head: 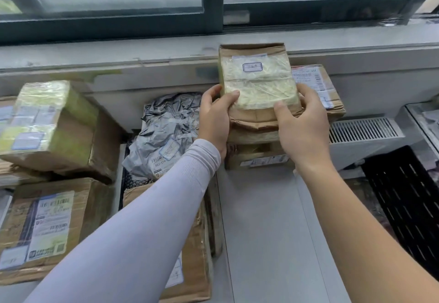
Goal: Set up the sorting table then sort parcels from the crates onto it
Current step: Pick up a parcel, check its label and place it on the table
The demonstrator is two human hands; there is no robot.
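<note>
Above the table's [261, 219] bare strip, a box [257, 81] is being gripped at its near corners by the left hand [215, 115] and right hand [303, 124], fingers curled round it. Parcels [47, 124] are being crowded along the left edge, and a crate [403, 198] is being glimpsed at right, contents hidden.

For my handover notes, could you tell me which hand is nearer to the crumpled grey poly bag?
Left. The left hand grips the taped box's left edge, right beside the grey poly bag. The right hand holds the box's far side, further from the bag.

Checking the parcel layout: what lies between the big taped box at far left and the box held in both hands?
Head view: a crumpled grey plastic mailer bag lies between the taped box and the held box.
</note>
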